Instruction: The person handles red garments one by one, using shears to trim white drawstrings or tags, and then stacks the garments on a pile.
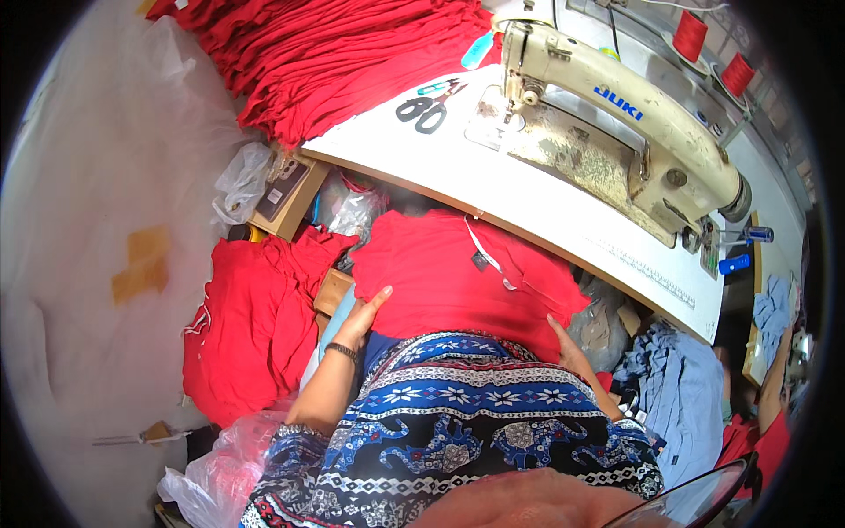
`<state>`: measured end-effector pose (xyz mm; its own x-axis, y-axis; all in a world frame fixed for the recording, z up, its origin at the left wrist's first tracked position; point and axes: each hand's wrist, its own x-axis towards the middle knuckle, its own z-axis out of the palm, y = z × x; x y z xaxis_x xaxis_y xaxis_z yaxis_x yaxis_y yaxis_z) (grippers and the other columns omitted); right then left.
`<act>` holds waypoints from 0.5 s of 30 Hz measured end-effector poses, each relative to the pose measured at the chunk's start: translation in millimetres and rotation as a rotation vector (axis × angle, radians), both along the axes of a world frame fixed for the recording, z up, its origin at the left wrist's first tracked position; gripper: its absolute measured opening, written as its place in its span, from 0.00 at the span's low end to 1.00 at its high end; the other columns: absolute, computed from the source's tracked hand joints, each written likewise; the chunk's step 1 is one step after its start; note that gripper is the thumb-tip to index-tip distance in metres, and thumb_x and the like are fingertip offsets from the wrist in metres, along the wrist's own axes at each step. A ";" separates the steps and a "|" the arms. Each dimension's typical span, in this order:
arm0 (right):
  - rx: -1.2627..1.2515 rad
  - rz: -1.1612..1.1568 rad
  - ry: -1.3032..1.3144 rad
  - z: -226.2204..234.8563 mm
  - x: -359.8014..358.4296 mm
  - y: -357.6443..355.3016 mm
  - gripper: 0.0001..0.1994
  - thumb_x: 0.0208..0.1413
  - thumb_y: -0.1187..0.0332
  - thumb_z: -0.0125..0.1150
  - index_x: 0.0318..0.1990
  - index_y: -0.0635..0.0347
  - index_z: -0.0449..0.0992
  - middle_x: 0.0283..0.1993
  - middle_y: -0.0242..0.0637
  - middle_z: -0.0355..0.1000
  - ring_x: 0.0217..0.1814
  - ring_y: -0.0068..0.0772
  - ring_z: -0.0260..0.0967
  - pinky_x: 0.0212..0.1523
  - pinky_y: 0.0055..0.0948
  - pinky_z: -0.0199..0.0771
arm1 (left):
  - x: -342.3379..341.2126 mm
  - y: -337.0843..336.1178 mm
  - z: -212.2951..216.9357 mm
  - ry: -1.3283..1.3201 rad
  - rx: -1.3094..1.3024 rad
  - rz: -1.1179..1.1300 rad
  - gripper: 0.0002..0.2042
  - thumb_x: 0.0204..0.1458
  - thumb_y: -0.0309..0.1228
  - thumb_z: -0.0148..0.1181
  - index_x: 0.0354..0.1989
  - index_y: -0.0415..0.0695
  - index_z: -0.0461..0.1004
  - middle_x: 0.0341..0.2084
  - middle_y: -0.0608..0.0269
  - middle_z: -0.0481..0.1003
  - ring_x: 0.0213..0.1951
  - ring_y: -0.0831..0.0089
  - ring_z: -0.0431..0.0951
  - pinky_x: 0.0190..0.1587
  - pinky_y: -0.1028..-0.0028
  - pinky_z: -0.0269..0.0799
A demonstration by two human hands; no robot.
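Note:
A red garment lies spread over my lap, below the edge of the sewing table. A white strip and a small dark tag run across its upper part. My left hand rests flat on the garment's left edge, fingers together, a dark band on the wrist. My right hand presses on the garment's lower right edge, thumb up. Neither hand visibly grips the cloth. My lap is covered by blue patterned fabric.
A cream sewing machine stands on the white table, with scissors and a tall stack of red garments to its left. More red garments lie low at my left, blue cloth at my right, red thread spools behind.

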<state>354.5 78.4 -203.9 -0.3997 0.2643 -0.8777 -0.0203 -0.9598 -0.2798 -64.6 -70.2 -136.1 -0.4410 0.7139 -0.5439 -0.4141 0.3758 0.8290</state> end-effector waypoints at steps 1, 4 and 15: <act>-0.004 -0.017 0.075 4.7 -5.2 -0.1 0.36 0.50 0.46 0.64 0.61 0.56 0.63 0.58 0.42 0.68 0.56 0.35 0.69 0.58 0.40 0.67 | -3.8 5.4 8.2 -0.097 -0.054 0.007 0.33 0.47 0.37 0.68 0.58 0.32 0.61 0.53 0.47 0.69 0.54 0.62 0.70 0.56 0.65 0.66; 0.044 -0.112 0.069 12.9 -12.4 0.3 0.24 0.53 0.53 0.63 0.52 0.57 0.70 0.46 0.40 0.76 0.43 0.37 0.77 0.45 0.39 0.79 | -0.9 22.6 12.1 -0.082 -0.055 -0.026 0.26 0.49 0.30 0.64 0.56 0.34 0.64 0.47 0.53 0.74 0.45 0.63 0.77 0.50 0.68 0.73; 0.442 -0.180 0.113 161.3 -56.5 -11.3 0.22 0.51 0.71 0.63 0.55 0.63 0.67 0.51 0.40 0.71 0.52 0.36 0.70 0.52 0.38 0.73 | 25.9 9.3 92.0 -0.252 0.277 0.269 0.25 0.44 0.17 0.60 0.54 0.38 0.66 0.46 0.53 0.73 0.46 0.64 0.76 0.50 0.63 0.74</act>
